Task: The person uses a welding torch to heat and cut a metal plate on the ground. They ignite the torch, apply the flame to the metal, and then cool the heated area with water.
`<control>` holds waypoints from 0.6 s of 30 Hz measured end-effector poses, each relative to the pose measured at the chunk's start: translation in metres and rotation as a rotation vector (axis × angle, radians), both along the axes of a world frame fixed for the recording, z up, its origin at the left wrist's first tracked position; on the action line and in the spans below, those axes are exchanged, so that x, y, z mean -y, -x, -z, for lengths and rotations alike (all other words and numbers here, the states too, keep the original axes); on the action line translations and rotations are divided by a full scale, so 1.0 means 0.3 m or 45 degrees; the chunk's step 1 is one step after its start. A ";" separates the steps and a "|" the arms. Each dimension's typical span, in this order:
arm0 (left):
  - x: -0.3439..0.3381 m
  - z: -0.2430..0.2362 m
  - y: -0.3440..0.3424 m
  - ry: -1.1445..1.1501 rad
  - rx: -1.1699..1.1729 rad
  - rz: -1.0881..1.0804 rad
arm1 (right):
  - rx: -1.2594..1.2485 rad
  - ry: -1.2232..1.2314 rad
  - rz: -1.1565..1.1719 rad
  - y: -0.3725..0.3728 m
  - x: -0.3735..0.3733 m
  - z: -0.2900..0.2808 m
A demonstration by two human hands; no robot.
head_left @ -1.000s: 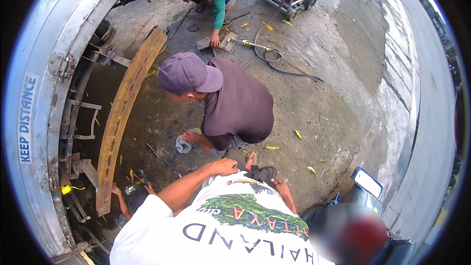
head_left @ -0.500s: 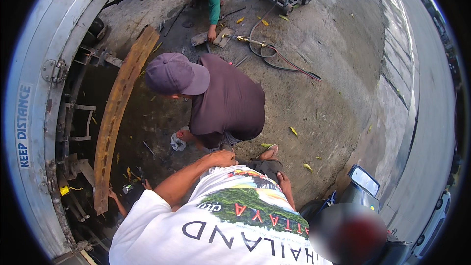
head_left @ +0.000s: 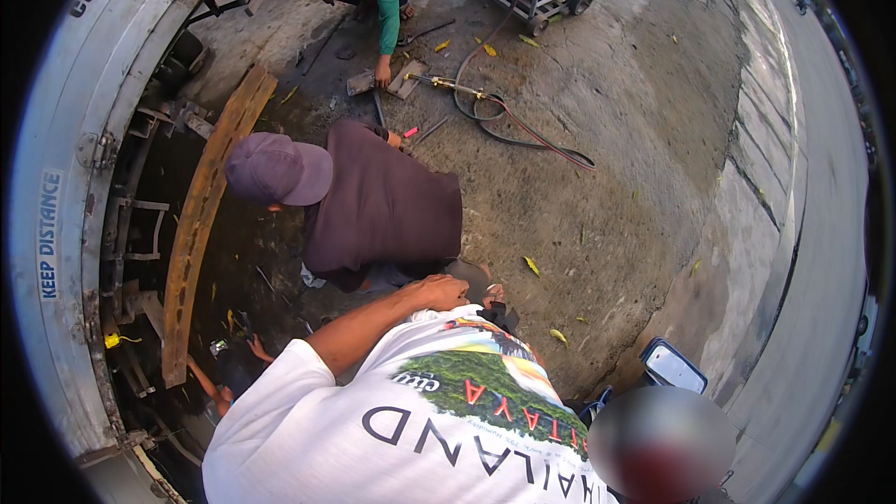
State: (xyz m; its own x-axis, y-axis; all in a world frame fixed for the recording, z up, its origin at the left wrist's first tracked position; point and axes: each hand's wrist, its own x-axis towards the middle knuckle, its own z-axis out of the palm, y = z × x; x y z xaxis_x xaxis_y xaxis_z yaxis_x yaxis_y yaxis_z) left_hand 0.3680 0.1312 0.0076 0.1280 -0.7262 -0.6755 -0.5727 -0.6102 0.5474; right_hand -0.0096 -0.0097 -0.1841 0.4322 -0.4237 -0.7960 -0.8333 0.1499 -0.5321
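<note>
My left hand (head_left: 442, 292) lies against the front of my white printed shirt (head_left: 317, 429), near its lower hem. Its fingers are curled, and whatever they hold is hidden. My right hand does not show; the shirt covers that side. Just ahead crouches a person in a dark maroon shirt (head_left: 387, 201) and a purple cap (head_left: 277, 170). To their left a long, curved rusty metal beam (head_left: 194, 229) stands beside the truck's rear. A person's hand (head_left: 259, 348) and forearm show low beside it.
A person in green (head_left: 385, 0) squats beyond, one hand at small flat blocks. A cutting torch (head_left: 443, 84) rests there, its hoses (head_left: 546, 143) looping right. Behind is a cylinder cart (head_left: 537, 9). The truck body (head_left: 70, 224) fills the left; a mirror (head_left: 674, 366) stands lower right.
The view has shifted, and the maroon-shirted person now leans farther left. My right hand, seen beside the shirt before, is out of sight. My left hand stays at the shirt.
</note>
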 end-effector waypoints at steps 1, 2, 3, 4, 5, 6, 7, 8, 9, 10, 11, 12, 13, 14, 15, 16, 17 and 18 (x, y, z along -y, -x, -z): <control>0.033 -0.026 -0.009 -0.005 0.003 -0.018 | 0.032 -0.030 -0.019 -0.001 0.024 0.031; 0.065 -0.062 -0.022 -0.009 0.003 -0.037 | 0.061 -0.059 -0.039 -0.002 0.048 0.058; 0.095 -0.080 -0.028 -0.014 -0.008 -0.058 | 0.078 -0.089 -0.062 0.005 0.075 0.066; 0.121 -0.086 -0.036 -0.025 0.000 -0.065 | 0.089 -0.077 -0.028 0.008 0.098 0.075; 0.133 -0.089 -0.045 -0.045 0.009 -0.081 | 0.085 -0.077 -0.028 -0.005 0.120 0.068; 0.148 -0.084 -0.056 -0.062 0.016 -0.096 | 0.072 -0.072 -0.040 -0.029 0.153 0.053; 0.163 -0.076 -0.069 -0.067 0.011 -0.131 | 0.062 -0.067 -0.048 -0.053 0.186 0.035; 0.179 -0.066 -0.082 -0.072 0.002 -0.168 | 0.047 -0.064 -0.060 -0.079 0.224 0.011; 0.213 -0.074 -0.106 -0.071 -0.002 -0.202 | 0.038 -0.056 -0.071 -0.108 0.271 -0.007; 0.254 -0.078 -0.140 -0.160 -0.078 -0.208 | 0.030 -0.049 -0.088 -0.138 0.317 -0.025; 0.289 -0.069 -0.180 -0.142 -0.072 -0.218 | 0.032 -0.038 -0.106 -0.181 0.370 -0.038; 0.320 -0.057 -0.217 -0.124 -0.065 -0.232 | 0.032 -0.029 -0.129 -0.227 0.424 -0.049; 0.348 -0.048 -0.250 -0.106 -0.060 -0.249 | 0.033 -0.022 -0.158 -0.271 0.473 -0.063; 0.386 -0.069 -0.282 -0.127 -0.053 -0.220 | 0.029 -0.016 -0.184 -0.301 0.523 -0.085; 0.414 -0.063 -0.318 -0.090 -0.051 -0.242 | 0.028 -0.003 -0.208 -0.342 0.582 -0.101; 0.437 -0.049 -0.355 -0.053 -0.049 -0.269 | 0.038 0.014 -0.238 -0.401 0.644 -0.106; 0.464 -0.046 -0.396 -0.015 -0.039 -0.298 | 0.047 0.027 -0.265 -0.456 0.705 -0.126; 0.479 -0.050 -0.439 -0.015 -0.073 -0.320 | 0.063 0.034 -0.298 -0.511 0.758 -0.138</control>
